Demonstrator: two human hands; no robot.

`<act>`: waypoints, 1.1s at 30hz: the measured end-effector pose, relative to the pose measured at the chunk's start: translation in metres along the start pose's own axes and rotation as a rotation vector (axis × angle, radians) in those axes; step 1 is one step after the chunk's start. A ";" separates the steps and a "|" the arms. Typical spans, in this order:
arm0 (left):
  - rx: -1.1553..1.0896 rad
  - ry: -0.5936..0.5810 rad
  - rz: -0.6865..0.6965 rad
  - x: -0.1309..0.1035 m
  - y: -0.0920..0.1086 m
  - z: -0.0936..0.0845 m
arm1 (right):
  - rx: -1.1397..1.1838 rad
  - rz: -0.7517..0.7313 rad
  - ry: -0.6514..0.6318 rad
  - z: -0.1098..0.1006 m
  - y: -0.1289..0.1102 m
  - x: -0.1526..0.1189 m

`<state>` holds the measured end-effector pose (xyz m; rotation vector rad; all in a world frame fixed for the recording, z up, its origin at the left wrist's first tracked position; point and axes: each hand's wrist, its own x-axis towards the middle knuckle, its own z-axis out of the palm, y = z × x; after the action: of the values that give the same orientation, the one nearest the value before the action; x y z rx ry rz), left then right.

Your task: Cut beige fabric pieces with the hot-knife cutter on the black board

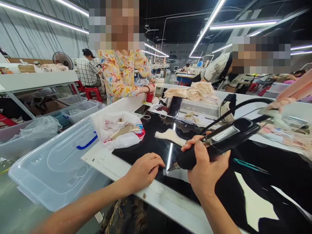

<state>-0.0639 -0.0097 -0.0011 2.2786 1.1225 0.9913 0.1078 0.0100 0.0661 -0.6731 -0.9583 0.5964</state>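
My right hand [207, 169] is wrapped around a black corded handheld tool [229, 136] with a silver panel. Its pointed metal tip [174, 167] is down by a pale flat piece [179, 174] on the glossy black board [148, 139]. Just left of that tip, my left hand [147, 167] lies low at the board's near edge, fingers slightly bent and resting on the surface. Beyond the tool tip is a cream cut piece [170, 136]. To the right lie a slim teal pointed tool [251, 165] and another cream piece [255, 201].
A white plastic bag of scraps [122, 130] sits at the board's left. Behind are a phone [175, 106] and a stack of beige fabric [192, 91]. A lidded clear bin [58, 162] stands left. One person [119, 74] faces the table; another person's hand [280, 102] reaches in at right.
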 end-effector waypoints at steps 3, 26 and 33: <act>0.000 0.008 -0.004 0.000 0.000 0.000 | 0.023 0.026 -0.021 0.002 0.004 0.000; 0.075 -0.030 0.066 0.000 -0.001 -0.001 | -0.011 0.040 -0.028 -0.001 0.000 -0.001; 0.215 -0.052 0.246 -0.004 -0.003 0.007 | -0.101 0.085 0.073 -0.023 -0.008 0.006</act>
<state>-0.0620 -0.0110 -0.0090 2.6491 0.9859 0.9314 0.1318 0.0032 0.0659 -0.8237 -0.8996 0.5973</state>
